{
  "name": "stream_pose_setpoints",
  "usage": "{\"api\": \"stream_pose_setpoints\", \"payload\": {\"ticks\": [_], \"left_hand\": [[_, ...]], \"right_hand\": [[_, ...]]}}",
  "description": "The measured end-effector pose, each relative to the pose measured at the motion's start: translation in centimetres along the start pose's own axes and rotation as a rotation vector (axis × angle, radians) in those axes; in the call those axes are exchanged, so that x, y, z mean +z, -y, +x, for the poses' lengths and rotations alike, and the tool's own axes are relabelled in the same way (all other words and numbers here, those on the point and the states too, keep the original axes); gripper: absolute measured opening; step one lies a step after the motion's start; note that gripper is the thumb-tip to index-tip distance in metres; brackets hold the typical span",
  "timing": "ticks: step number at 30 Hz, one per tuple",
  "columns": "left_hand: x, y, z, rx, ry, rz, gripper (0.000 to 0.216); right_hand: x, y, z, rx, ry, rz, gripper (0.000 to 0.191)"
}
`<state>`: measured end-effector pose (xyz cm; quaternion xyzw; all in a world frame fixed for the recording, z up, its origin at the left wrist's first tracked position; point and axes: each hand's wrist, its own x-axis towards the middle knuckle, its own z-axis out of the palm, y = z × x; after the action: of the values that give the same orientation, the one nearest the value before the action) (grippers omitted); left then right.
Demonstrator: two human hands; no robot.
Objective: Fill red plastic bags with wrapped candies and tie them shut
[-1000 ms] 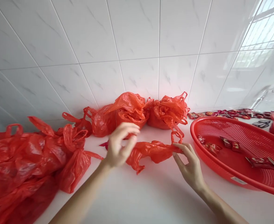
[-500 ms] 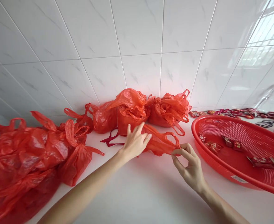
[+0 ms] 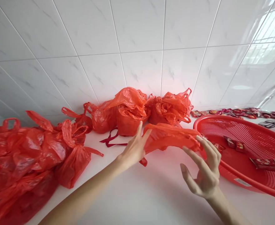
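A loose red plastic bag (image 3: 169,136) stretches between my two hands, a little above the white surface. At its left end, my left hand (image 3: 135,148) grips it, the index finger pointing up and some fingers hidden behind the hand. My right hand (image 3: 204,168) is at the bag's other end with fingers spread and thumb apart. Its upper fingertips touch or nearly touch the crumpled edge; it grips nothing that I can see.
Filled red bags (image 3: 130,122) line the tiled wall, and a large pile of them (image 3: 29,153) covers the left. At right, a red plastic basket (image 3: 231,170) contains a few small packets. More red packets (image 3: 247,113) lie behind it. A dark red strap (image 3: 110,140) lies near the middle.
My right hand has loosened its pinch on the bag's handles and spread its fingers, moving right. The bag has lifted and spread out more. My left hand has turned slightly.
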<state>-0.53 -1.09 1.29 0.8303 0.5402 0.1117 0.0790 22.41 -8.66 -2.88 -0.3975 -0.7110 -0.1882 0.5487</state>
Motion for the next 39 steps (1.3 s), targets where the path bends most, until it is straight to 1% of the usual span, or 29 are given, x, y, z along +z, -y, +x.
{"api": "stream_pose_setpoints", "payload": {"ticks": [2, 4, 6, 9, 10, 12, 15, 17, 18, 20, 23, 26, 29, 32, 34, 36, 37, 39], "left_hand": [[0.2, -0.9, -0.1, 0.022, -0.007, -0.005, 0.091], [0.4, -1.4, 0.1, 0.038, -0.010, 0.012, 0.084], [0.4, -1.4, 0.2, 0.067, -0.020, 0.032, 0.071], [0.3, -1.5, 0.3, 0.099, -0.045, 0.063, 0.043], [0.2, -1.6, 0.2, 0.098, -0.041, 0.071, 0.037], [0.1, -1.8, 0.1, 0.097, -0.011, 0.073, 0.032], [0.5, -1.8, 0.0, 0.100, 0.047, 0.048, 0.031], [1.0, -1.5, 0.1, 0.091, 0.057, 0.046, 0.032], [1.3, -1.4, 0.2, 0.084, 0.059, 0.047, 0.033], [1.8, -1.3, 0.3, 0.065, 0.080, 0.053, 0.033], [2.2, -1.6, 0.2, 0.019, 0.169, 0.063, 0.033], [2.2, -2.1, 0.0, -0.004, 0.270, 0.058, 0.031], [2.3, -2.2, -0.1, -0.016, 0.322, 0.088, 0.031], [2.3, -2.0, 0.1, -0.042, 0.319, 0.171, 0.031], [2.4, -1.7, 0.3, -0.062, 0.292, 0.210, 0.030], [2.4, -1.5, 0.5, -0.080, 0.253, 0.224, 0.030], [2.5, -1.5, 0.6, -0.089, 0.231, 0.229, 0.035], [2.6, -1.4, 0.8, -0.110, 0.182, 0.245, 0.054]], "right_hand": [[-0.2, 0.2, 0.0, -0.047, 0.007, -0.061, 0.055], [-0.3, 0.2, -0.1, -0.052, 0.030, -0.101, 0.058], [-0.2, 0.1, -0.1, -0.033, 0.021, -0.132, 0.060], [-0.1, -0.1, -0.1, -0.019, -0.004, -0.149, 0.059], [0.0, -0.1, 0.0, -0.032, 0.015, -0.142, 0.057], [0.1, -0.1, 0.1, -0.087, 0.130, -0.111, 0.050], [0.6, 0.0, 0.2, -0.148, 0.352, -0.058, 0.034], [1.1, 0.0, 0.1, -0.128, 0.446, -0.052, 0.023], [1.4, -0.1, -0.1, -0.107, 0.479, -0.063, 0.020], [1.9, -0.3, -0.4, -0.064, 0.539, -0.099, 0.023], [2.6, -0.5, -1.1, -0.023, 0.616, -0.131, 0.028], [3.1, -0.5, -1.7, 0.019, 0.687, -0.128, 0.026], [3.3, -0.3, -2.0, 0.097, 0.756, -0.157, 0.022], [3.1, -0.1, -1.9, 0.122, 0.854, -0.138, 0.028], [2.9, 0.1, -1.8, 0.083, 0.902, -0.073, 0.033], [2.7, 0.3, -1.6, 0.024, 0.916, 0.006, 0.034], [2.7, 0.4, -1.5, -0.007, 0.915, 0.046, 0.034], [2.7, 0.6, -1.5, -0.063, 0.908, 0.117, 0.032]]}}
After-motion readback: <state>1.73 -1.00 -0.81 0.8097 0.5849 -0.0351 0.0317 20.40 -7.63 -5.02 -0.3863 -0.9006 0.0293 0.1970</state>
